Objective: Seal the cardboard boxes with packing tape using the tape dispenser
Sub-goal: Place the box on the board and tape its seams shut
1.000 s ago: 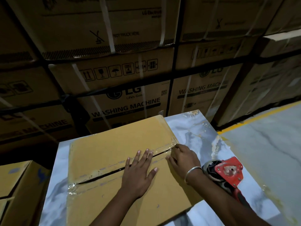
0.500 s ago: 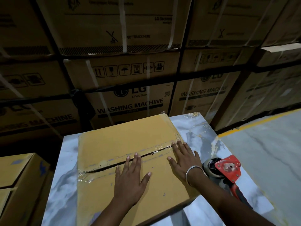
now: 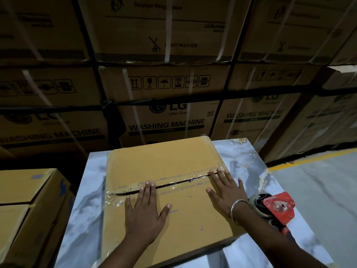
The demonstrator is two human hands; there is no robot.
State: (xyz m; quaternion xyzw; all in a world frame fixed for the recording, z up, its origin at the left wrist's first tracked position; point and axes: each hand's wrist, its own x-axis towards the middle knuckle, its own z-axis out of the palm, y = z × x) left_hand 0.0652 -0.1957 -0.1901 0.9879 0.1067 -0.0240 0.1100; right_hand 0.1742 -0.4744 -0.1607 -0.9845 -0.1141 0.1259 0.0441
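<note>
On the marbled white desk (image 3: 249, 167) the flat tan cardboard box (image 3: 164, 163) looks light and springy, so both flat-fingered hands, left (image 3: 144, 215) and right (image 3: 225, 192), press clear tape (image 3: 199, 174) beside the seam; the red dispenser (image 3: 278, 207) lies alongside.

This is a warehouse or goods store. A wall of large strapped cartons (image 3: 166, 105) printed "WASHING MACHINE", with handling symbols and "do not truck here" marks, is stacked high behind a marble-patterned table (image 3: 249, 163). A painted yellow line (image 3: 309, 159) runs along the smooth grey floor (image 3: 318, 190), and a smaller brown carton (image 3: 29, 192) stands at the left.
</note>
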